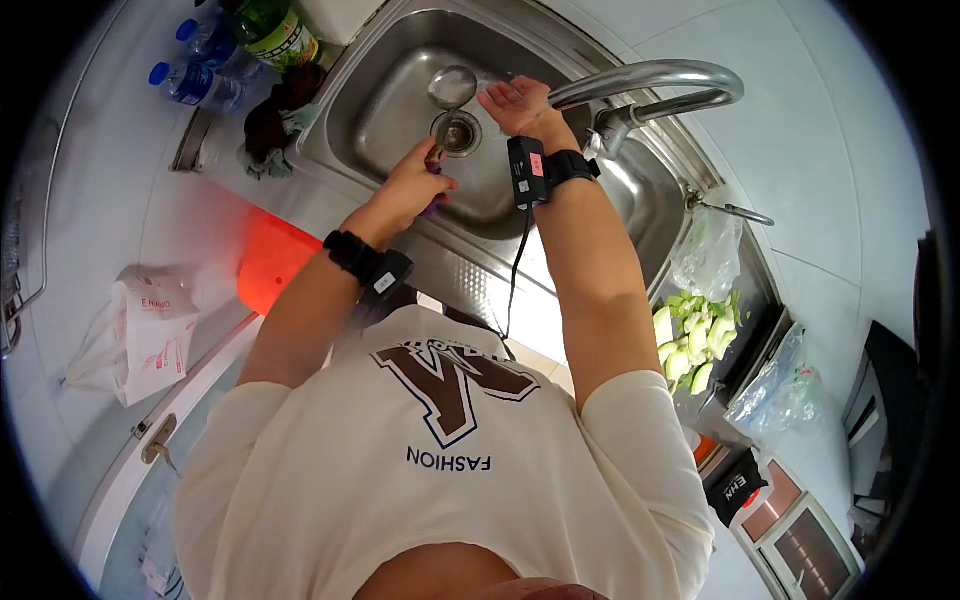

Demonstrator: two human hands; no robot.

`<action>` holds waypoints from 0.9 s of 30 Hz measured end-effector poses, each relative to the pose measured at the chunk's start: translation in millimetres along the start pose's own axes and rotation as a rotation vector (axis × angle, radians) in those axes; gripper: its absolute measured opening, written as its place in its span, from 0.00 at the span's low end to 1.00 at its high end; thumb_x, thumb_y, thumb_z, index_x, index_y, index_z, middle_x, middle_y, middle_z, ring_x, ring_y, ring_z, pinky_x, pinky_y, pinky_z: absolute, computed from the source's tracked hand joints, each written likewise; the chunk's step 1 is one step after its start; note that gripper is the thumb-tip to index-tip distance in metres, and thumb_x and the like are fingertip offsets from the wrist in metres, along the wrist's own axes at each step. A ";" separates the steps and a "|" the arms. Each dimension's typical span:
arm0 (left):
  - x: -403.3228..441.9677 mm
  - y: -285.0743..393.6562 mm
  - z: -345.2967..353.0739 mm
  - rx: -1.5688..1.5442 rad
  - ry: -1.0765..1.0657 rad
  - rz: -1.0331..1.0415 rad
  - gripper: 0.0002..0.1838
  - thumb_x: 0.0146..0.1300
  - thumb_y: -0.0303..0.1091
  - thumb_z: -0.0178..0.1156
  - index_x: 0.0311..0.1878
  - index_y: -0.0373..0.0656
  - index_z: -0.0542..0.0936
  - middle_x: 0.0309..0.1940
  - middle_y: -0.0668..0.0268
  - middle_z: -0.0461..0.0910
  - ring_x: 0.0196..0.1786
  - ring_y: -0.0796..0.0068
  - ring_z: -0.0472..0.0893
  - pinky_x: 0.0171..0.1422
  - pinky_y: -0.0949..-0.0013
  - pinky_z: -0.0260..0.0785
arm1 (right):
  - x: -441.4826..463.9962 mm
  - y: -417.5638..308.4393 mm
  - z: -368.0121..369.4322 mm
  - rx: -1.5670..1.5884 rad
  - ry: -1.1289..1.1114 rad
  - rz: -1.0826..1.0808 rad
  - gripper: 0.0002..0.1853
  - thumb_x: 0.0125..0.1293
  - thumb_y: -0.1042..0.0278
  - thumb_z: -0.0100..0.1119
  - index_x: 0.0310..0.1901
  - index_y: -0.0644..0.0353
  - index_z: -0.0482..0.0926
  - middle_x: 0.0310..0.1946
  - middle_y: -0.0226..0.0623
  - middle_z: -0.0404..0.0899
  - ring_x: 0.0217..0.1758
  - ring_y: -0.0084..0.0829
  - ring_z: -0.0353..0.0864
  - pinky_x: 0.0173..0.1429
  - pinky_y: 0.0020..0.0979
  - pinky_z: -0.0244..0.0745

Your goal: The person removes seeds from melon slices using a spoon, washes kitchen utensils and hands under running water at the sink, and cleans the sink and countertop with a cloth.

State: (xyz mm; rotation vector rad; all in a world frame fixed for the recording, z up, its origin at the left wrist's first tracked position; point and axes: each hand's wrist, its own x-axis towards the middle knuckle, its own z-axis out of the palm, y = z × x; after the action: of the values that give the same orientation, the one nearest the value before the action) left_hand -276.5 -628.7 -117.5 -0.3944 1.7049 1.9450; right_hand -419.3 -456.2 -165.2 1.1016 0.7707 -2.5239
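My left hand (410, 185) is closed around the handle of a metal ladle (452, 88). Its round bowl points away from me, over the sink basin (375, 110) near the drain (460, 134). Something purple shows under the left hand, too little of it to name. My right hand (517, 105) is turned palm up beside the ladle's bowl, fingers stretched out, holding nothing. The spout of the chrome faucet (690, 75) ends just above that hand's wrist. Whether water runs cannot be made out.
Left of the sink stand water bottles (195, 85), a large green bottle (270, 35) and dark cloths (270, 130). Cut pale-green vegetable pieces (697, 338) lie right of the second basin (640, 190), beside a clear plastic bag (708, 255). An orange container (275, 262) sits at lower left.
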 end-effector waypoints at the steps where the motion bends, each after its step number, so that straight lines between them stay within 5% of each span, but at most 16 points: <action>1: -1.2 0.4 -1.6 0.003 -0.003 0.000 0.32 0.54 0.19 0.56 0.64 0.40 0.62 0.46 0.63 0.68 0.40 0.71 0.78 0.35 0.72 0.72 | -1.6 -1.5 1.9 -0.018 0.009 -0.009 0.17 0.69 0.63 0.46 0.53 0.65 0.63 0.44 0.45 0.65 0.48 0.45 0.68 0.60 0.57 0.68; 4: -3.5 2.2 -7.5 -0.035 0.028 -0.006 0.36 0.54 0.20 0.57 0.68 0.38 0.59 0.47 0.63 0.69 0.40 0.72 0.78 0.37 0.72 0.72 | -19.9 -16.8 -11.4 -0.108 -0.140 -0.045 0.12 0.68 0.65 0.47 0.49 0.63 0.66 0.42 0.44 0.67 0.47 0.45 0.69 0.58 0.56 0.70; 6: -3.3 5.3 -10.6 0.032 -0.002 -0.038 0.39 0.55 0.20 0.57 0.71 0.37 0.53 0.58 0.63 0.66 0.43 0.71 0.78 0.41 0.72 0.72 | -23.9 -27.4 -21.2 -0.132 -0.158 -0.063 0.11 0.68 0.67 0.48 0.48 0.63 0.66 0.42 0.43 0.68 0.46 0.45 0.70 0.57 0.54 0.71; 12: 11.7 -0.5 6.2 0.065 -0.109 -0.019 0.40 0.56 0.21 0.57 0.71 0.37 0.52 0.57 0.64 0.68 0.41 0.73 0.77 0.42 0.72 0.71 | -61.0 -26.1 -20.6 -0.380 -0.197 -0.111 0.10 0.67 0.70 0.50 0.47 0.62 0.67 0.43 0.42 0.71 0.47 0.43 0.72 0.54 0.46 0.73; 16: 29.9 10.0 25.6 -0.242 -0.204 -0.034 0.25 0.55 0.21 0.57 0.58 0.34 0.66 0.41 0.63 0.74 0.33 0.74 0.75 0.37 0.73 0.70 | -66.4 -16.8 -47.9 -0.408 -0.151 -0.092 0.10 0.67 0.71 0.48 0.47 0.62 0.69 0.44 0.41 0.72 0.46 0.40 0.74 0.51 0.42 0.74; 20: 67.0 23.1 32.2 -0.579 -0.352 -0.115 0.11 0.58 0.22 0.57 0.43 0.35 0.69 0.32 0.62 0.72 0.31 0.73 0.74 0.33 0.72 0.69 | -90.4 -31.0 -54.0 -0.426 -0.111 -0.116 0.10 0.66 0.71 0.50 0.48 0.62 0.70 0.44 0.40 0.74 0.45 0.36 0.76 0.50 0.38 0.74; 23: 82.4 44.3 57.2 -0.886 -0.036 -0.312 0.08 0.61 0.22 0.56 0.39 0.31 0.68 0.30 0.59 0.71 0.29 0.70 0.72 0.32 0.72 0.67 | -98.2 -44.7 -55.5 -0.675 -0.084 -0.422 0.12 0.63 0.70 0.56 0.48 0.62 0.74 0.38 0.33 0.79 0.37 0.23 0.77 0.39 0.25 0.72; 27: 86.7 47.1 61.4 -0.929 -0.155 -0.292 0.05 0.61 0.24 0.56 0.34 0.36 0.69 0.28 0.61 0.72 0.29 0.71 0.73 0.32 0.72 0.67 | -98.1 -53.3 -65.7 -0.951 0.017 -0.662 0.12 0.61 0.70 0.58 0.45 0.65 0.76 0.31 0.32 0.81 0.30 0.21 0.77 0.33 0.23 0.70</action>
State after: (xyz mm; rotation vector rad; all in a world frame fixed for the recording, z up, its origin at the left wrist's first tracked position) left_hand -366.9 -555.5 -114.8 -0.7363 0.5137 2.3424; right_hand -338.7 -370.8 -110.5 0.5596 2.2944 -2.0313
